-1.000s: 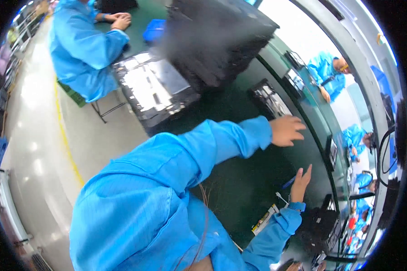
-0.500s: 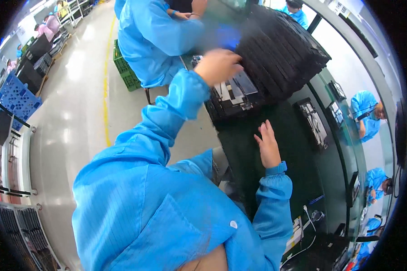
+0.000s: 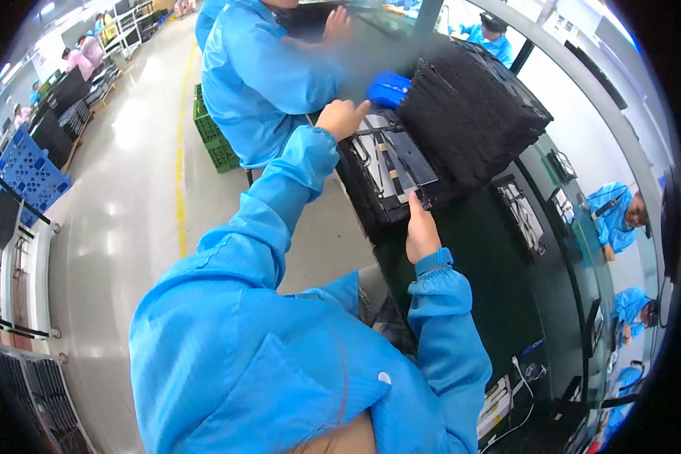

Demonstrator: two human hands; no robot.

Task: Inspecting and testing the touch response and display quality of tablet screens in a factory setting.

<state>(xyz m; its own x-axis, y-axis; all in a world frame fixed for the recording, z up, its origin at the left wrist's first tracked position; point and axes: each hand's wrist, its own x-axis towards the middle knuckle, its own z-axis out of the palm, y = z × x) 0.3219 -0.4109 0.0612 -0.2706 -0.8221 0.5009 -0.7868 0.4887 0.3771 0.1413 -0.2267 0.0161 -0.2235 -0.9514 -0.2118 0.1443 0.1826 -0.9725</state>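
Note:
In front of me lies a flat black tray (image 3: 376, 204) with electronic parts in it: pale flat pieces, a black-and-tan strip and a dark grey rectangular panel (image 3: 411, 155). My left hand (image 3: 343, 119) is closed on the tray's far left corner, fingers curled over its rim. On the near edge my right hand (image 3: 422, 231) grips with its fingertips by the rim; part of its grip is hidden. Close behind the panel rises a tall stack of black trays (image 3: 473, 106).
A blue object (image 3: 389, 89) sits left of the stack. Another parts tray (image 3: 520, 214) lies right on the dark green bench (image 3: 477, 303). Nearer are a white cable (image 3: 528, 393) and a blue pen (image 3: 533, 346). A co-worker (image 3: 268, 83) in blue sits ahead left, beside green crates (image 3: 213, 136).
My right hand has moved forward and left from above the bench to the tray's near edge. My left hand, blurred over the tray before, is now at its far left corner.

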